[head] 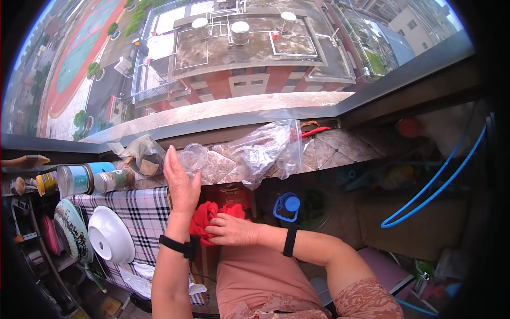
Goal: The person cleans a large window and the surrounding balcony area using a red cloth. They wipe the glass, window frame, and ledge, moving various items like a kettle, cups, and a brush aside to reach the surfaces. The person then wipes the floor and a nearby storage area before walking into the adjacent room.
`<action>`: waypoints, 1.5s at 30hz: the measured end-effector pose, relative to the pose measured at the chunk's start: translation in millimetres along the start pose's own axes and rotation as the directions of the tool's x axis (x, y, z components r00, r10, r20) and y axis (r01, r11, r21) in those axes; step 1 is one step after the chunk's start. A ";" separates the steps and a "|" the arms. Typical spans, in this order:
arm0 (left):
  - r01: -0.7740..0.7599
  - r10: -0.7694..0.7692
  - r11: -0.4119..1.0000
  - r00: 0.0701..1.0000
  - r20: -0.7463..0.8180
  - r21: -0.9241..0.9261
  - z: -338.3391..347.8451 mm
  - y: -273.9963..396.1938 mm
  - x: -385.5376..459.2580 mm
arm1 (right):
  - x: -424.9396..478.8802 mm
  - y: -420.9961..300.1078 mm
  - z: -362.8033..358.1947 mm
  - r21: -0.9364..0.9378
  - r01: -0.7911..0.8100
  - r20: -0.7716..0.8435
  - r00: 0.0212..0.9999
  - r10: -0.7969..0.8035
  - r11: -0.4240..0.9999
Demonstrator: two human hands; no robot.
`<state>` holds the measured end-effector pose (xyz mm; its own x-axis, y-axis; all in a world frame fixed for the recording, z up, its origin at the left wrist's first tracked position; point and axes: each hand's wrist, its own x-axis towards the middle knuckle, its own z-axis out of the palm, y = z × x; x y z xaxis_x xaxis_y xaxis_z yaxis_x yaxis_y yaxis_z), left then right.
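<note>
My left hand (182, 185) is raised edge-on beside a clear plastic cup (194, 156) on the tiled window ledge (218, 165). Its fingers point towards the window, its thumb stands apart, and I see nothing held in it. Whether it touches the cup cannot be made out. In front of my lap, my right hand (235, 229) grips a bunched red cloth (204, 217), its curled fingers partly covering the folds. A clear zip bag (265, 151) lies on the ledge to the right of the cup. Left of the hand sits another plastic bag (148, 159) with a brownish piece inside.
Jars and tins (73, 180) lie along the ledge's left end. Below them, a white bowl (111, 234) rests on a plaid tablecloth (149, 215), near a patterned round fan (71, 231). A blue-capped bottle (292, 204) stands below the ledge; a blue hose (438, 191) loops at right.
</note>
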<state>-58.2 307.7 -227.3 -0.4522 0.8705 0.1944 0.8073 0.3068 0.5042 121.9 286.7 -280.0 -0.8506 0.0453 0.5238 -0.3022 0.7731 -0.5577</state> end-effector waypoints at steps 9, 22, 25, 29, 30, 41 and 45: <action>-0.198 0.229 0.967 0.950 0.214 -0.157 42.0 105.4 -11.3 | -39.2 -25.7 6.6 0.158 -0.162 -0.108 0.978 0.180 0.974; 0.248 -0.313 0.634 0.949 0.051 -0.732 46.7 73.1 -0.1 | -67.8 -31.5 -22.3 0.018 -0.187 -0.021 0.982 0.187 0.982; -0.051 0.004 0.919 0.993 -0.120 -0.390 47.9 115.2 8.4 | -75.6 -32.7 -17.1 0.020 -0.222 0.122 0.968 0.218 0.975; -0.161 0.156 0.987 0.968 0.195 0.010 94.3 170.7 -11.1 | -95.4 -31.8 12.0 0.514 -0.575 0.154 0.792 0.591 0.637; -0.158 0.144 0.987 0.959 0.245 0.041 102.0 180.1 -13.3 | -94.0 -36.4 -1.5 0.628 -0.640 0.252 0.705 0.662 0.442; -0.387 0.372 0.917 0.917 0.147 0.093 122.2 138.0 3.4 | -107.5 -37.3 -44.5 0.011 -0.285 0.000 0.959 0.285 0.959; -0.368 0.368 0.930 0.925 0.093 -0.015 118.9 132.8 8.4 | -109.8 -34.1 -55.8 -0.025 -0.330 0.006 0.944 0.330 0.944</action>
<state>90.3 401.5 -258.8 -0.0863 0.9541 0.2867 0.9111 -0.0409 0.4102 249.6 290.7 -282.6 -0.9055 0.2936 0.3064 0.0058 0.7305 -0.6829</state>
